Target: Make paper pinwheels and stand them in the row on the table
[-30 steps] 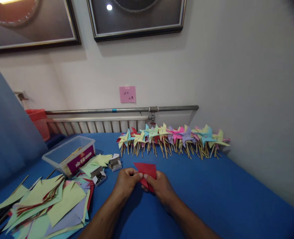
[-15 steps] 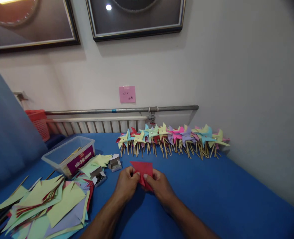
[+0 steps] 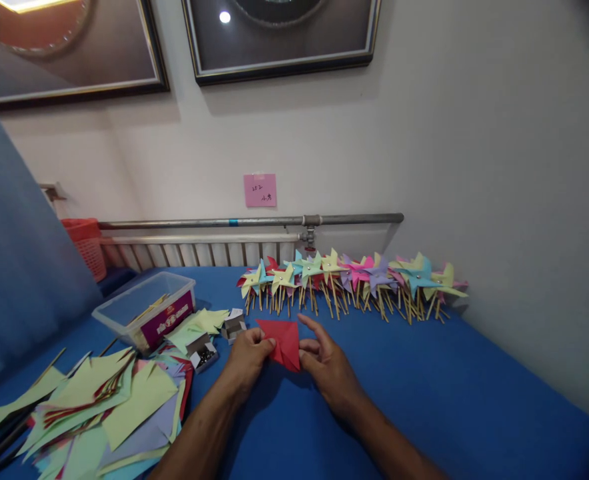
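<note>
Left hand (image 3: pixel 244 365)'s pinching the red paper (image 3: pixel 286 340) mid-table, right hand (image 3: pixel 335 379)'s fingers apart by its edge. Creased, no stick on mine; pinned pinwheels (image 3: pixel 308 267) far side, loose sheets (image 3: pixel 139 404) near left.

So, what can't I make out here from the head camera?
Head view, all of these:
- Left hand fingertips under the red paper: hidden by the paper.
- Whether the right hand touches that paper's edge: too small to tell.
- Far end of the black-handled tool: hidden under paper sheets.
- Some writing on the pink note: too small.
- Tops of the framed pictures: cut off by the top edge.
</note>
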`<state>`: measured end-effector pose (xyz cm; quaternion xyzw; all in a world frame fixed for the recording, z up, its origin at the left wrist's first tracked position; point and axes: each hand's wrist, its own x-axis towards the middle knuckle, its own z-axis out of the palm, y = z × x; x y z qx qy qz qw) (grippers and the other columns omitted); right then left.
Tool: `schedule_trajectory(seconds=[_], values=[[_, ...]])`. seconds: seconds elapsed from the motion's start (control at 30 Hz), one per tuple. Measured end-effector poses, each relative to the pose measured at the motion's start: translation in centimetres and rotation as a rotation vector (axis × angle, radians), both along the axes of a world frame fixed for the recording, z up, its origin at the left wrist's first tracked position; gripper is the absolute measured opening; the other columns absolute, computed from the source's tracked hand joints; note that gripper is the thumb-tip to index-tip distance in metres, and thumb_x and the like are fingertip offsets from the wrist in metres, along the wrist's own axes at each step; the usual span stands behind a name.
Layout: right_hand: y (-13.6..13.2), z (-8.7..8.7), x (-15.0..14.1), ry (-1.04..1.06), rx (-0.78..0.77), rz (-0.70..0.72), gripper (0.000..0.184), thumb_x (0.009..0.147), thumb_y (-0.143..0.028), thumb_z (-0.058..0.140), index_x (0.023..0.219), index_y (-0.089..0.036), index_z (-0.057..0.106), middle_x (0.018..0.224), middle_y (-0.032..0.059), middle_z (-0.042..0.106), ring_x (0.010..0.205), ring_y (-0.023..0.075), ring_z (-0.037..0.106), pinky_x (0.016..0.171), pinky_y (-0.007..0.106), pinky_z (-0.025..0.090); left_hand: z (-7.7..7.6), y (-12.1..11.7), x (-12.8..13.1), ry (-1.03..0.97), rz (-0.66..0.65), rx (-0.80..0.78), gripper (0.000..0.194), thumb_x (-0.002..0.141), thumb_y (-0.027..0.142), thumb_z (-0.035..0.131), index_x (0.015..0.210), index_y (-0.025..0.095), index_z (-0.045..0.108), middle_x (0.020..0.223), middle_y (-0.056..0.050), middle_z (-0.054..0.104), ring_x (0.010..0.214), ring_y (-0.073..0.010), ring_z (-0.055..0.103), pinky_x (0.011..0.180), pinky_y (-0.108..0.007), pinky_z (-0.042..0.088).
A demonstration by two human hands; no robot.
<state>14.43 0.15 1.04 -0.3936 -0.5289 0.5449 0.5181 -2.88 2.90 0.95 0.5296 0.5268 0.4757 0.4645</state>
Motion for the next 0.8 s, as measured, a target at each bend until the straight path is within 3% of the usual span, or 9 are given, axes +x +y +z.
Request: schedule_trajectory(seconds=[0.13,0.27,0.4,0.5,0.63,0.7,0.8], values=[[0.5,-0.6,-0.4,0.064,-0.058,-0.074,0.087,0.072,-0.028,0.071,0.151,-0.023,0.034,0.079,-0.0024,0.069,0.062,0.0137,0.061,0.058,0.024,0.043,0.2,-0.3,0.6,-0.067,-0.101,-0.007,0.028,0.068,0.040,0.068,0.061,0.021,0.050,0.052,0.006,0.050,0.047,-0.0084,0.037,0.051,-0.023,0.026],[1.0,-1.2,-0.5,0.086,-0.081,-0.112,0.084,0.071,-0.032,0.075,0.146,-0.020,0.039,0.073,-0.0046,0.065,0.059,0.0127,0.059,0.057,0.024,0.042,-0.2,-0.1,1.2,-0.047,-0.085,0.018,0.030,0.065,0.042,0.068,0.059,0.021,0.049,0.050,0.006,0.047,0.048,-0.0081,0.036,0.051,-0.023,0.026],[0.7,-1.3,-0.6,0.069,-0.034,-0.094,0.086,0.073,-0.033,0.075,0.148,-0.021,0.035,0.086,0.0003,0.070,0.066,0.0144,0.063,0.062,0.026,0.047,-0.6,0.0,1.4,-0.042,-0.081,0.012,0.029,0.066,0.041,0.068,0.059,0.021,0.048,0.050,0.006,0.047,0.047,-0.0081,0.035,0.051,-0.023,0.025],[0.2,-1.1,-0.5,-0.030,0.049,-0.082,0.086,0.079,-0.031,0.070,0.154,-0.029,0.028,0.092,0.0009,0.071,0.063,0.0127,0.061,0.057,0.024,0.045,-0.8,0.0,1.4,-0.052,-0.077,-0.012,0.027,0.066,0.041,0.067,0.061,0.021,0.049,0.050,0.006,0.049,0.046,-0.0082,0.036,0.050,-0.023,0.025],[-0.3,-0.9,-0.2,-0.191,0.120,-0.068,0.059,0.085,-0.031,0.063,0.143,-0.031,0.048,0.088,-0.0005,0.071,0.061,0.0118,0.058,0.054,0.023,0.042,-1.0,0.1,1.3,-0.049,-0.071,-0.010,0.027,0.065,0.040,0.066,0.060,0.021,0.048,0.049,0.005,0.050,0.046,-0.0083,0.036,0.049,-0.023,0.024],[-0.4,-0.7,-0.1,-0.251,0.106,-0.068,0.037,0.086,-0.033,0.062,0.123,-0.026,0.062,0.074,-0.0030,0.066,0.056,0.0112,0.053,0.052,0.022,0.039,-0.9,0.1,1.3,-0.035,-0.070,-0.007,0.027,0.066,0.040,0.066,0.060,0.021,0.049,0.050,0.005,0.049,0.046,-0.0083,0.036,0.049,-0.023,0.024],[-0.4,-0.4,0.0,-0.298,0.111,-0.053,0.014,0.087,-0.034,0.060,0.093,-0.023,0.066,0.063,-0.0047,0.059,0.053,0.0110,0.049,0.051,0.022,0.036,-0.9,0.0,1.3,-0.015,-0.074,0.009,0.026,0.066,0.040,0.066,0.060,0.021,0.049,0.050,0.006,0.047,0.046,-0.0080,0.035,0.049,-0.023,0.023]])
